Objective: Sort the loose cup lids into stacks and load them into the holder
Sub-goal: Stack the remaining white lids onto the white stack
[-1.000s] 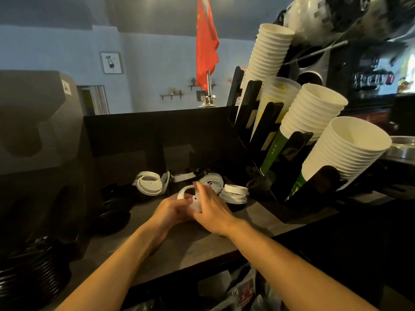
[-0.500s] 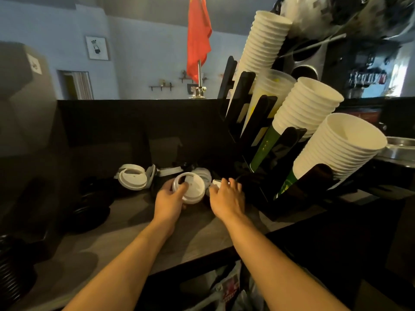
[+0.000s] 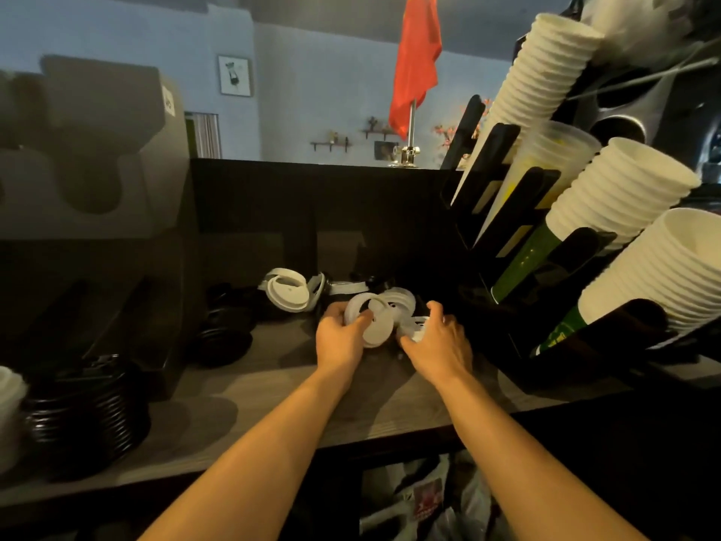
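The left hand (image 3: 338,339) grips a round white plastic lid (image 3: 372,322) tilted above the grey wooden counter (image 3: 273,384); the right hand (image 3: 443,345) curls its fingers around a second white lid (image 3: 415,328) just beside it.

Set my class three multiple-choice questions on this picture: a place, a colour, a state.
1. Where is the tall black lid stack? A. left end of the counter B. the floor C. a chair
2. The lid in the left hand is: A. black B. white C. green
3. The right hand is: A. lying flat B. curled over a lid C. pointing upward
1 A: it stands at lower left. 2 B: plainly white. 3 B: its fingers curl round a second white lid.
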